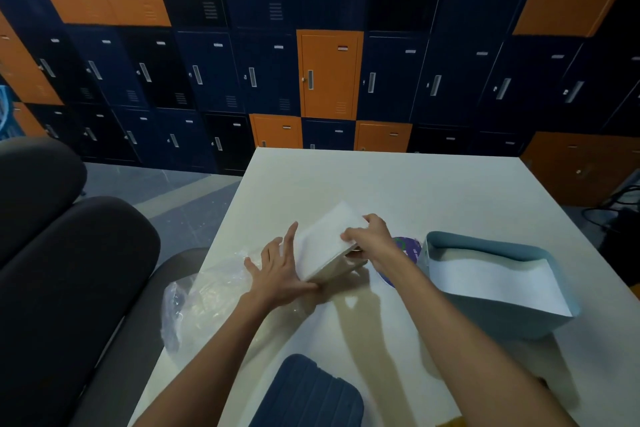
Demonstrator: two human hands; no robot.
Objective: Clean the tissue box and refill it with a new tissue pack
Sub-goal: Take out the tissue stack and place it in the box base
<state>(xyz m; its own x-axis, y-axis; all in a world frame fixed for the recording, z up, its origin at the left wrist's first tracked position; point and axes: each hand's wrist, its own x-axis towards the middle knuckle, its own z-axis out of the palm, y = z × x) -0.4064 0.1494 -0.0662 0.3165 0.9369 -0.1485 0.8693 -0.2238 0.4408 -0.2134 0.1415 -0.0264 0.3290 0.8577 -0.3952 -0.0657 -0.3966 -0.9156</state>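
Note:
A white stack of tissues [323,241] is tilted up off the white table [398,184], its near edge resting on the surface. My left hand [278,267] lies with fingers spread against the stack's left side. My right hand [372,239] grips the stack's right end, thumb underneath. The pale blue tissue box [450,302] stands open to the right, with a white sheet lying inside it. A crumpled clear plastic wrapper [204,298] lies to the left, partly under my left wrist.
A dark blue ribbed lid [308,395] lies at the near edge of the table. A purple printed wrapper [407,248] shows behind my right wrist. Dark chairs [69,270] stand at the left. Blue and orange lockers [329,73] fill the wall behind.

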